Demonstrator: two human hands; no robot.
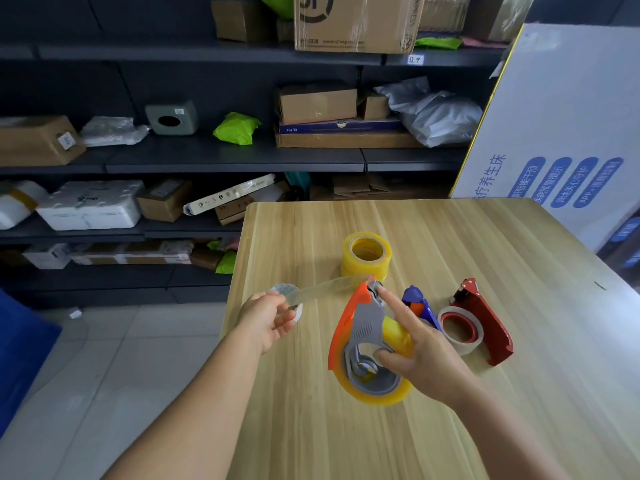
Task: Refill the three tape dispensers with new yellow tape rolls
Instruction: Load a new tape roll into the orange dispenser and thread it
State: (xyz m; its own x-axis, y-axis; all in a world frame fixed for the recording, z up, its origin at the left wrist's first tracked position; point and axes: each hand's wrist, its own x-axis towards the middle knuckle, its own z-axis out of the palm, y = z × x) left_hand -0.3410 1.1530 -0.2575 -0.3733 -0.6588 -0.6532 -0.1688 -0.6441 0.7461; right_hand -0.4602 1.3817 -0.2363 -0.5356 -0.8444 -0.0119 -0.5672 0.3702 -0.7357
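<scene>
The tabletop (450, 427) is pale wood with long grain stripes. Near its far edge stands a translucent yellow tape roll (367, 254). Near the left edge, the dispenser (360, 327) has an orange outer band and a grey body, and the roll (381, 393) in it is yellow. The tape strip (322, 291) pulled from it looks nearly clear with a weak yellow tint. Toward the right edge lie a blue dispenser (417, 301) and a dark red dispenser (485, 317); the roll (460, 329) in the red one is whitish with a red core.

Soft, even light falls on the wooden table (450, 237); shadows there are weak. Behind it the shelves (207, 157) look dim, curved and slightly blurred.
</scene>
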